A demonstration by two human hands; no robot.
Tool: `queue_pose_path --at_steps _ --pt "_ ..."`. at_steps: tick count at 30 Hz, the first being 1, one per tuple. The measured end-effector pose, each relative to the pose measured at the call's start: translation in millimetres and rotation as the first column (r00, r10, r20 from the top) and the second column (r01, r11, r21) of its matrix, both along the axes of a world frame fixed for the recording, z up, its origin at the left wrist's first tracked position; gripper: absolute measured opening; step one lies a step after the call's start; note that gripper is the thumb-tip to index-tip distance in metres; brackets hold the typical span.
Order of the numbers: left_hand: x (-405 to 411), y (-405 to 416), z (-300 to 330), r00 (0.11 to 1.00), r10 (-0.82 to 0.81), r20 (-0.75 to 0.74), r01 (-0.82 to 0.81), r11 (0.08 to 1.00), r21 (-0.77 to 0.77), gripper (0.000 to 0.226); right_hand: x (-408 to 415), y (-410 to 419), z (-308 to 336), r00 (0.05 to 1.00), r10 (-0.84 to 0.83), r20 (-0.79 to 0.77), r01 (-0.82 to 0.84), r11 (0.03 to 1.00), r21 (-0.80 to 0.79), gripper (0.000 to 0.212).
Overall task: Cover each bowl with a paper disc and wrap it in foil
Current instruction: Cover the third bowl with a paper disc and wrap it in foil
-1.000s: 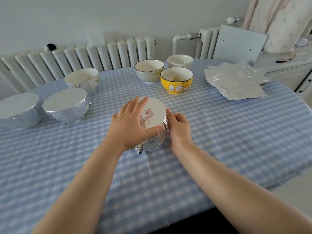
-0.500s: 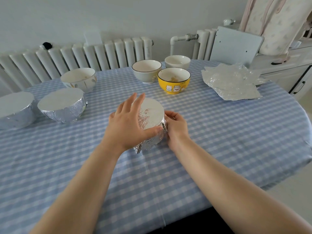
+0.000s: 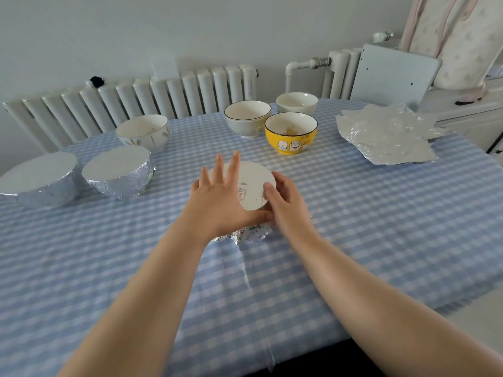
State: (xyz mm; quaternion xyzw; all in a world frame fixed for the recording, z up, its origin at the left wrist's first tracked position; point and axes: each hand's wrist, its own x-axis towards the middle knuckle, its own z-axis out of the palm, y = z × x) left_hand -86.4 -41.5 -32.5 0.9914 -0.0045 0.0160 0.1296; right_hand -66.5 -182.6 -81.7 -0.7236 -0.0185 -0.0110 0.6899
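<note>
A foil-wrapped bowl (image 3: 250, 234) stands mid-table with a white paper disc (image 3: 251, 183) on top. My left hand (image 3: 217, 197) lies flat on the disc, fingers straight and spread, thumb along the near rim. My right hand (image 3: 288, 205) cups the bowl's right side, thumb on the disc's edge, fingers curled round the foil. Two more foil-wrapped bowls (image 3: 117, 174) (image 3: 39, 182) sit at the left. Uncovered bowls stand behind: a flower-patterned white bowl (image 3: 143, 131), a pale green bowl (image 3: 247, 118), a small white bowl (image 3: 296, 103) and a yellow bowl (image 3: 291, 134).
Loose foil sheets (image 3: 383, 134) lie at the table's right rear. The blue checked tablecloth (image 3: 353, 227) covers the table. A radiator (image 3: 163, 96) runs along the wall behind, and a white cabinet (image 3: 468, 112) stands at the right.
My right hand has risen from low against the bowl's side up to its right rim, thumb now on the disc. My left fingers have spread.
</note>
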Motion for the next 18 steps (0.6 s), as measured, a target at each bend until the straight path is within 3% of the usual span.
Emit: queue_pose_path --at_steps 8,12,15,18 --pt "-17.3 10.0 -7.7 0.998 0.044 0.034 -0.038 0.989 -0.140 0.139 18.6 1.7 9.5 0.985 0.101 0.138 -0.076 0.981 -0.178 0.051" --pt "-22.9 10.1 -15.9 0.980 0.101 0.170 -0.072 0.983 -0.168 0.122 26.1 -3.7 9.5 0.991 0.132 0.030 -0.127 0.983 -0.131 0.039" --pt "-15.8 14.4 -10.9 0.969 0.090 0.229 -0.085 0.996 -0.032 0.107 26.1 -3.4 4.3 0.995 0.087 0.038 -0.083 0.991 -0.109 0.024" --pt "-3.9 18.7 -8.9 0.979 -0.095 0.178 0.078 0.992 0.102 0.115 25.2 -3.1 2.4 0.997 0.066 0.035 -0.061 0.990 -0.125 0.019"
